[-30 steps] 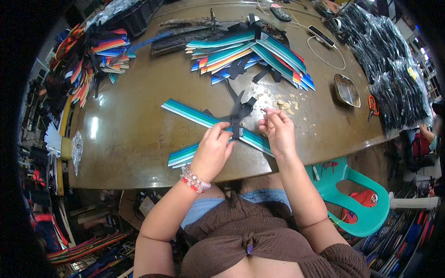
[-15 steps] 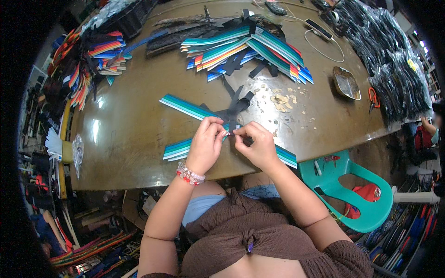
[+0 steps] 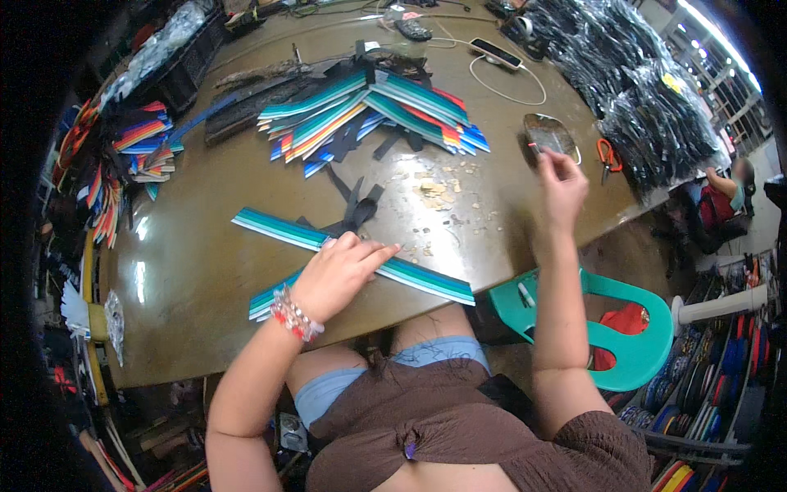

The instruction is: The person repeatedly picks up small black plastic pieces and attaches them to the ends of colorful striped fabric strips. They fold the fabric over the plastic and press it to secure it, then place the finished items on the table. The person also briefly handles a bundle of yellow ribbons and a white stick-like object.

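Head view, only one here. Left hand lies palm-down on a striped teal-and-white strip, fingers stretched out to the right, pressing from above; thumb mostly hidden, so can't tell if it also grips. Bead bracelets on that wrist. The strip slants across the brown table in front of the person, upper left to lower right, middle under the hand. A second striped end sticks out at lower left — how the two join is covered by the hand. Black webbing stands up in a loop just beyond the fingers.

Right hand is off to the right, raised near side of a shallow tray, thumb and fingertips pinched on a small item, reddish and pale, too small to identify.

Around: pale flakes scattered between the hands and farther out; heap of striped strips beyond the webbing; orange-handled scissors just right of the tray; phone on a white cable farther back; stacked plastic-wrapped black goods at right — green stool below the table edge.
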Demonstrator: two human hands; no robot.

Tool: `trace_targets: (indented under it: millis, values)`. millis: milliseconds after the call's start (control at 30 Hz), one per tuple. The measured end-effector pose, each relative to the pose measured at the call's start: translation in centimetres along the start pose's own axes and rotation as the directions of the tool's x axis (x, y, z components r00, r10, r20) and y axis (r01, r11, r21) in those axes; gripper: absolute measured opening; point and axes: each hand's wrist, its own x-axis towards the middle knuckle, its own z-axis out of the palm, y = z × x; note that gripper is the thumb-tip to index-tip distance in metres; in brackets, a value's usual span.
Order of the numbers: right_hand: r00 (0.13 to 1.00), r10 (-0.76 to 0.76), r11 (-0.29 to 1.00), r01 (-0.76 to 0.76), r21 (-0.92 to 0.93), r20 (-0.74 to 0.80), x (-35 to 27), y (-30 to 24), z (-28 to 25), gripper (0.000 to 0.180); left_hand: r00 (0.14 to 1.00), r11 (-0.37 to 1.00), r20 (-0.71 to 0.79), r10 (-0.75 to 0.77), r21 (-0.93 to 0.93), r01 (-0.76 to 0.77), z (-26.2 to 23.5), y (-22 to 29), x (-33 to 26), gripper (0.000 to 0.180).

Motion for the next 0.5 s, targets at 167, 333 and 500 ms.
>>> trace_targets:
  millis: [167,333,500]
  values:
    - [0.954,-0.207,0.949,0.140,-0.284,-0.218,4.8,8.0,-4.2,0.011,0.984,0.993,0.143,0.104,-0.073,-0.095,-3.1,-1.3,3.1,0.022]
    - [0.951,-0.287,0.830,0.187,-0.526,-0.113,4.4,10.6,-3.5,0.012,0.868,0.585,-0.412,-0.277,-0.789,-0.188,-7.5,-3.5,1.1,0.014]
    - [0.992,-0.123,0.839,0.107,-0.533,0.005,4.1,3.8,-2.1,0.013,0.989,0.912,0.141,0.042,-0.410,0.020,-4.9,-5.2,-1.6,0.011]
